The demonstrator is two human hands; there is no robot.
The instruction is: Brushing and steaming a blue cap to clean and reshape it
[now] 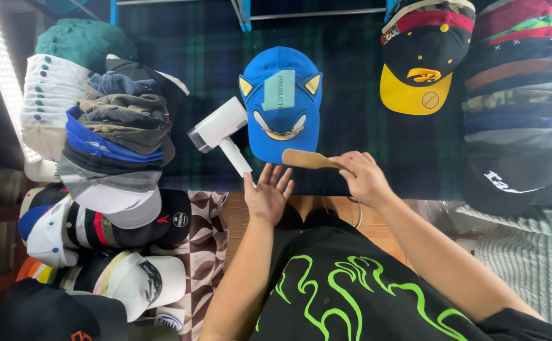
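A bright blue cap (282,104) with yellow ears and a pale label lies on the dark plaid surface (213,57), brim toward me. My right hand (364,177) grips a wooden brush (307,159) by its handle, its head resting at the brim's edge. My left hand (267,192) is flat with fingers spread just below the brim, touching the handle end of a white handheld steamer (220,131) that lies left of the cap.
Tall stacks of caps (105,139) fill the left side, more caps (522,101) pile at the right. A black and yellow cap (420,69) lies at the upper right. A bright light strip (1,69) runs along the far left.
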